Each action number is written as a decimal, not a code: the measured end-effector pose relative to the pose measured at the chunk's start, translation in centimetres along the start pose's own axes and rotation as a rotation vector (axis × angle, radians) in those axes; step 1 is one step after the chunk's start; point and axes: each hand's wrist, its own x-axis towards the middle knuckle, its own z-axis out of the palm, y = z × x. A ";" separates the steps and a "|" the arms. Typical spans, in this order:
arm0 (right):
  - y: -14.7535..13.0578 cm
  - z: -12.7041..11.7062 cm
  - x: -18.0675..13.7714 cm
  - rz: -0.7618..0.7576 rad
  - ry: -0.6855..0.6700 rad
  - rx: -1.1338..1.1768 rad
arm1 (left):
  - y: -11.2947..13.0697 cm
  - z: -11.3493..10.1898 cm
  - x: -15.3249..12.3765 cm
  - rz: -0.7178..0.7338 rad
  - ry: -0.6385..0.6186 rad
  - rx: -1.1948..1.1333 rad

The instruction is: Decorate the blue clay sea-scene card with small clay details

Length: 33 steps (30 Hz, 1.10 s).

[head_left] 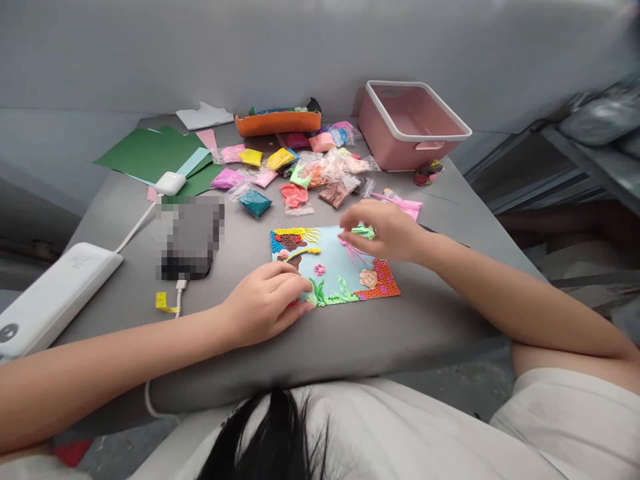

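A light blue picture card (330,263) lies on the grey table, decorated with coloured clay: yellow strands, green seaweed shapes, a small pink figure (320,269), a beige turtle-like shape (369,279) and an orange dotted corner (383,283). Over the card's lower left corner rests my left hand (273,297), fingers bent loosely and thumb apart from them, covering that corner. Above the upper right part hovers my right hand (377,227), thumb and forefinger brought together near pink clay strands (354,251). Whatever may be between those fingertips is too small to make out.
Behind the card lie several clay packets (295,197). A pink bin (400,143) and an orange container (278,123) stand farther back. Left are green paper sheets (145,157), a blurred dark device (193,240) with a cable, and a white power bank (65,293).
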 end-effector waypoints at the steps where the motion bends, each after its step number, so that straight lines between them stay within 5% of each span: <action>1: -0.1 0.5 -0.3 -0.105 -0.025 -0.019 | -0.3 -0.2 0.0 0.011 0.007 0.014; 6: -0.9 3.2 -1.6 -0.445 -0.036 -0.051 | -2.1 -1.1 -0.2 0.133 -0.005 0.066; 18: -1.6 5.2 -1.8 -0.441 0.146 -0.085 | -2.3 -1.5 0.3 0.293 -0.021 0.137; 33: -1.3 5.5 -0.9 -0.510 0.072 -0.003 | -2.4 -1.4 -0.1 0.333 -0.009 0.093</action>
